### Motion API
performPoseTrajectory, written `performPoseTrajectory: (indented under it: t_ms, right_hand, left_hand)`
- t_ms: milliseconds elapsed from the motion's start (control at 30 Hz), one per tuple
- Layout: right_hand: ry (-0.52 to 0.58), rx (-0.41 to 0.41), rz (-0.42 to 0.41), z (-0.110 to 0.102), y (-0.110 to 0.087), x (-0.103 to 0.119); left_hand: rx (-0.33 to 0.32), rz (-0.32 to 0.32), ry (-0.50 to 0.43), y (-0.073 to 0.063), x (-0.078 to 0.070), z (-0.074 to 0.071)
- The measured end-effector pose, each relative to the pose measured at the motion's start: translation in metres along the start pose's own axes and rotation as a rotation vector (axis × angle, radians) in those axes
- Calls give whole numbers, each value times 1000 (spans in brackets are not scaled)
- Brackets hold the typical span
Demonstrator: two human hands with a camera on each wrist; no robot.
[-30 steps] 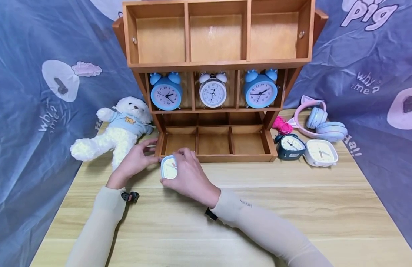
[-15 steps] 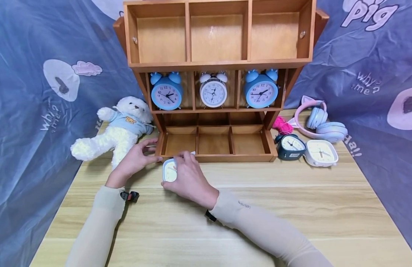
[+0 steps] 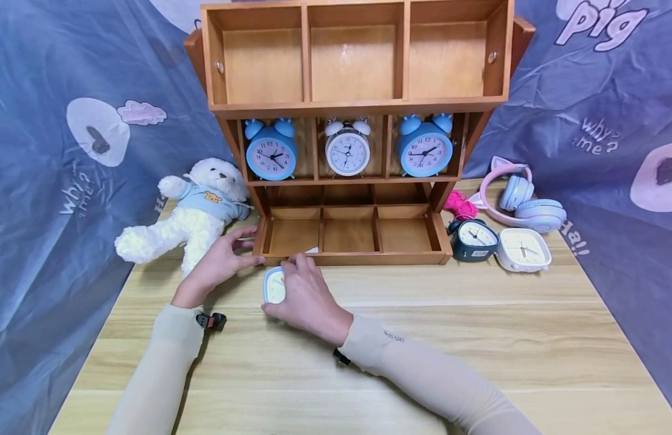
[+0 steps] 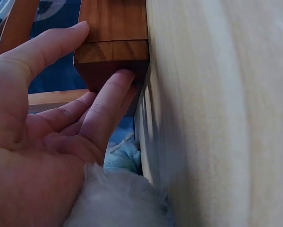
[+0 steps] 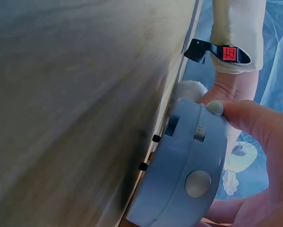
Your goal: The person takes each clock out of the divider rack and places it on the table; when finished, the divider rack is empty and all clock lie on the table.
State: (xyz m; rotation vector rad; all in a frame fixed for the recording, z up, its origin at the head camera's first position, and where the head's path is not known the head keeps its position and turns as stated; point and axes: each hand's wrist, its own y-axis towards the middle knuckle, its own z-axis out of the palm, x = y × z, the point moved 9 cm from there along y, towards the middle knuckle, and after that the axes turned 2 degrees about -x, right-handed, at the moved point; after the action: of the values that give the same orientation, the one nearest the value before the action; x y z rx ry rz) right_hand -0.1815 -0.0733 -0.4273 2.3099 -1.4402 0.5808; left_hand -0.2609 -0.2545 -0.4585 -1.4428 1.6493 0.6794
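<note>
Two bare hands work at the near left corner of a three-tier wooden shelf (image 3: 358, 109) on a table (image 3: 423, 344). The right hand (image 3: 310, 299) grips a light blue clock (image 3: 273, 286) with a pale face, its thumb at the near edge and its fingers at the far edge. The clock is just on the near side of the lowest tier, in front of the left compartment; whether it touches the table I cannot tell. The right wrist view shows its blue casing with a round button (image 5: 198, 184). The left hand (image 3: 219, 266) has its fingers extended and loosely bent, thumb and index finger touching the left end of the lowest tier.

In the middle tier, from left to right, stand a blue twin-bell clock (image 3: 271, 157), a white twin-bell clock (image 3: 347, 153) and a second blue twin-bell clock (image 3: 425, 152), one per compartment. Left of the shelf lies a white teddy bear (image 3: 211, 202). To the right are a dark green clock (image 3: 474, 240), a white square clock (image 3: 523, 249) and, farther off, cat-ear headphones (image 3: 538, 214).
</note>
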Motion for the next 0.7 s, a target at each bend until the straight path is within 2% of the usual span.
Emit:
performPoseTrajectory:
  t_ms: [700]
  right_hand:
    - [-76, 23, -5, 2, 0, -3]
  left_hand:
    - [0, 2, 19, 0, 1, -1]
